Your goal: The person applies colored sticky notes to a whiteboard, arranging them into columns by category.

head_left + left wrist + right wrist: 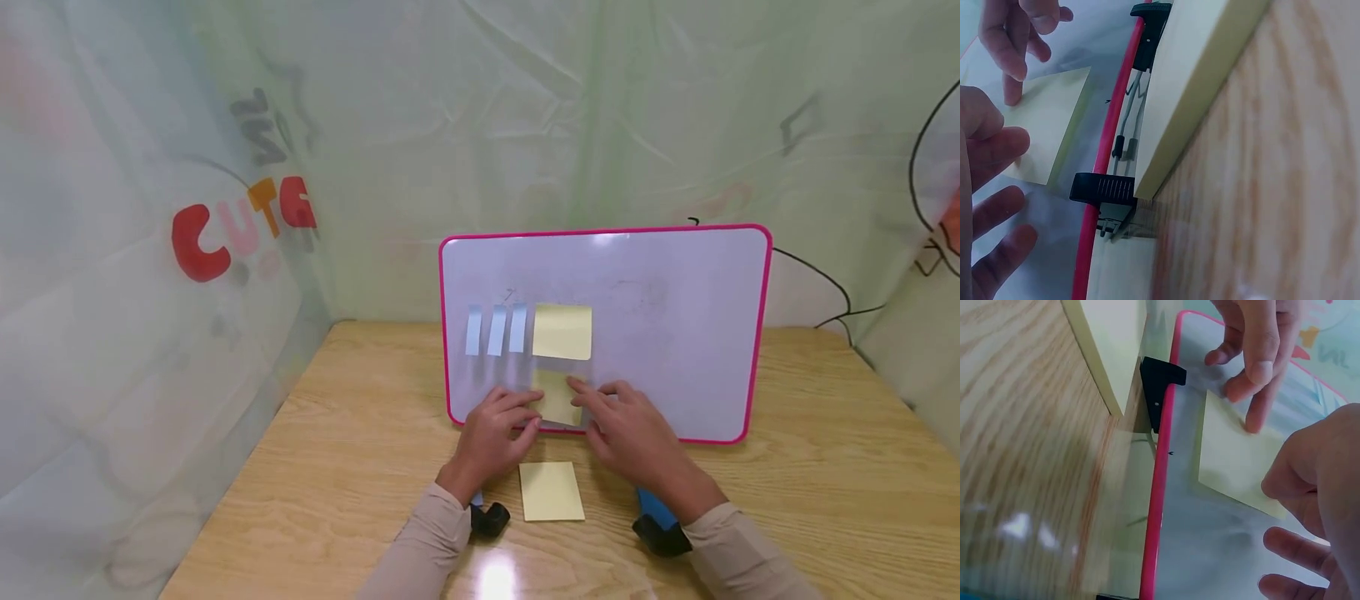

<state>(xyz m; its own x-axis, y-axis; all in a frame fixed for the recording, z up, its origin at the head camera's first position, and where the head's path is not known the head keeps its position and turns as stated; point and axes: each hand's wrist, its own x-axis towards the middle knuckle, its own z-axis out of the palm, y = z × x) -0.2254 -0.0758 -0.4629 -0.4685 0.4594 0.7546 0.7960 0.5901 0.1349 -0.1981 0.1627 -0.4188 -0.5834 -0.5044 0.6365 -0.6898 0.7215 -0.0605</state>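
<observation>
A pale yellow sticky note (pixel 555 404) lies on the lower part of a pink-framed whiteboard (pixel 675 333). My left hand (pixel 495 435) touches the note's left side with its fingertips. From the other side, my right hand (pixel 633 429) presses the upper right area with an extended index finger. In the right wrist view the note (pixel 1235 459) lies nearly flat, fingertips of both hands on it. Above it is another yellow sticky note (pixel 562 332), with several narrow blue strips (pixel 497 331) to its left. A yellow sticky-note pad (pixel 551 492) rests on the table between the forearms.
Black supports (pixel 1113 189) hold the whiteboard's lower edge at the wooden table (pixel 360 400). Black curved pieces (pixel 491 520) show beside both wrists, with a blue item (pixel 656 507) by the right one. Behind the board hangs a printed curtain (pixel 420 150); dark cables (pixel 817 271) run at right.
</observation>
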